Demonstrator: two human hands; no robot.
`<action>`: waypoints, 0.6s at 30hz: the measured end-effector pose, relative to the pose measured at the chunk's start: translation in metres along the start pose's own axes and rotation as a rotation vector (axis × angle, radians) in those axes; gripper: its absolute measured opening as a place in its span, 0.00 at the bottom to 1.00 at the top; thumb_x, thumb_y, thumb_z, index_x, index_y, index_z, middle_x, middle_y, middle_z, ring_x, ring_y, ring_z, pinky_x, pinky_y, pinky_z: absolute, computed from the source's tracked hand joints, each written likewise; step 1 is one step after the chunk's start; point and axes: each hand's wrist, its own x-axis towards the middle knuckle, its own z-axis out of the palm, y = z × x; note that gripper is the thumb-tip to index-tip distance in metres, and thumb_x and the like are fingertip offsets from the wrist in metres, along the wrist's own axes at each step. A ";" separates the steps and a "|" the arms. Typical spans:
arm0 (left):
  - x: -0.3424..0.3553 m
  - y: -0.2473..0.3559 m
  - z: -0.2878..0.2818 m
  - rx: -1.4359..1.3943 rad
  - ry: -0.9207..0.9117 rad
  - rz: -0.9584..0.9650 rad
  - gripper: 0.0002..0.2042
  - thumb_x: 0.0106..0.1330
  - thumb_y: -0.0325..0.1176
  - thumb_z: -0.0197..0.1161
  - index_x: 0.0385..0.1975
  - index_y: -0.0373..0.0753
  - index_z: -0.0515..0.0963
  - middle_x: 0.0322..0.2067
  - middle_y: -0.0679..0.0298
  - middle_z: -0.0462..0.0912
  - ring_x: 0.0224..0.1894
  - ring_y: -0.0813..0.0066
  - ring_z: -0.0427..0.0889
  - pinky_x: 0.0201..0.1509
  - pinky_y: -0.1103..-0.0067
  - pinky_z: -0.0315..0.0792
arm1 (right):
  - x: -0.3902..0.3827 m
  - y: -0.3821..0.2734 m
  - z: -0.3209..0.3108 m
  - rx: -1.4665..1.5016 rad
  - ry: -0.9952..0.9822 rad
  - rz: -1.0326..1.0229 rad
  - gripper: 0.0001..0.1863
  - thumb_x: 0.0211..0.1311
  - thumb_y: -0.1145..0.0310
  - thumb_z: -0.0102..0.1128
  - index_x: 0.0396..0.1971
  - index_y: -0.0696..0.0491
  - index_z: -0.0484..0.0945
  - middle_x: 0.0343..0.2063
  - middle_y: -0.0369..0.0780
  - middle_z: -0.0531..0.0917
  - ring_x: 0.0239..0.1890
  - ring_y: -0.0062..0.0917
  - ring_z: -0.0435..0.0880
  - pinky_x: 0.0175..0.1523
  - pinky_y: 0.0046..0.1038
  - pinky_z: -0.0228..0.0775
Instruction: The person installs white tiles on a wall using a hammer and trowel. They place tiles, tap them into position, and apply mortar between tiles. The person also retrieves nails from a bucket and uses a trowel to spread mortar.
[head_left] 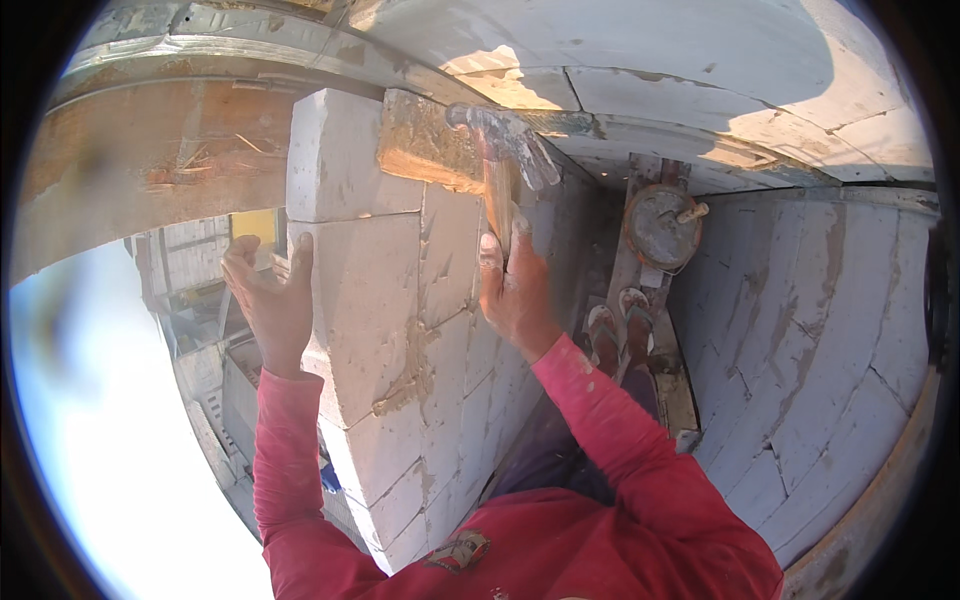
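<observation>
The right hand [518, 295] is wrapped round the handle of a hammer [497, 200], which points away from the body, its head in front of a piece of wood [425, 145]. The left hand [268, 305], thumb apart from loosely bent fingers, is at the edge of the block wall [365, 290]; whether it touches cannot be told. Lower down, past the wall, are two sandalled feet [636, 312] and, just beyond them, a bucket [630, 230] on a plank [643, 175].
</observation>
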 end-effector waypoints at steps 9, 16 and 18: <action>0.010 0.025 0.021 -0.178 -0.234 -0.322 0.49 0.58 0.49 0.78 0.68 0.28 0.53 0.58 0.38 0.70 0.63 0.48 0.72 0.66 0.62 0.68 | 0.005 0.005 0.008 0.037 -0.033 0.046 0.16 0.77 0.68 0.52 0.57 0.61 0.66 0.22 0.50 0.77 0.21 0.42 0.78 0.30 0.39 0.70; 0.024 0.052 0.033 -0.174 -0.159 -0.304 0.54 0.52 0.55 0.79 0.65 0.22 0.54 0.61 0.33 0.66 0.67 0.43 0.67 0.70 0.58 0.63 | 0.006 0.000 0.015 0.053 -0.003 0.172 0.17 0.78 0.63 0.51 0.55 0.61 0.67 0.23 0.50 0.77 0.21 0.37 0.77 0.31 0.38 0.70; 0.024 0.052 0.040 -0.114 -0.134 -0.327 0.54 0.52 0.55 0.79 0.65 0.21 0.54 0.60 0.33 0.65 0.67 0.43 0.66 0.69 0.57 0.63 | 0.001 0.020 0.030 0.083 0.006 0.168 0.16 0.78 0.62 0.52 0.54 0.59 0.67 0.22 0.45 0.77 0.21 0.31 0.76 0.29 0.35 0.70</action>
